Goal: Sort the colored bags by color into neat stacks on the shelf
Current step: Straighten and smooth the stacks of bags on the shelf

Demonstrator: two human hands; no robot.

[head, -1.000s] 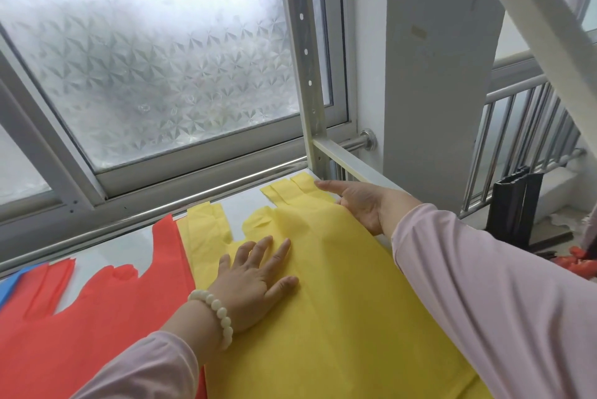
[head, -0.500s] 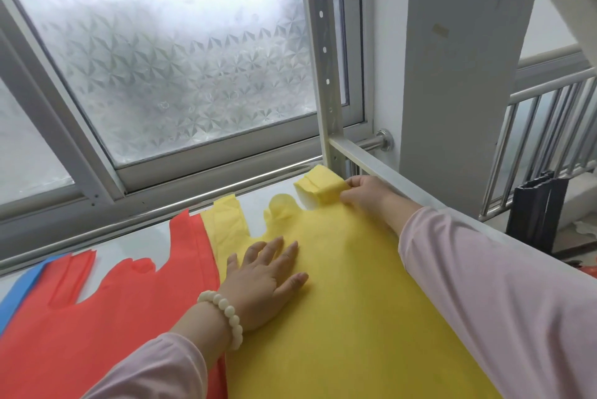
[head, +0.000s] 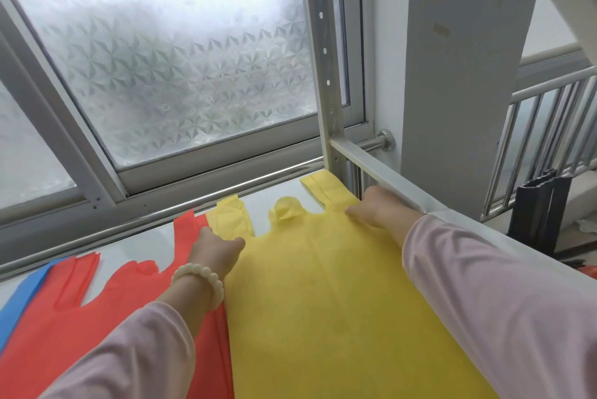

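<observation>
Two hands [head: 216,248] [head: 376,209] farther forward, perhaps tight on one yellow bag [head: 323,301]

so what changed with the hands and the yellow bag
The left hand left the middle of the yellow bag, slid up to its left handle, and its fingers now curl at that edge. The right hand had folded the right handle over; it lies flat again. The red bag and blue bag stayed put.

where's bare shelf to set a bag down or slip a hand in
Bare shelf is only at the back: a strip along the window rail and gaps between bag handles. Elsewhere blue bag, red bag, yellow bag lie side by side, left hand and right hand on yellow.
</observation>
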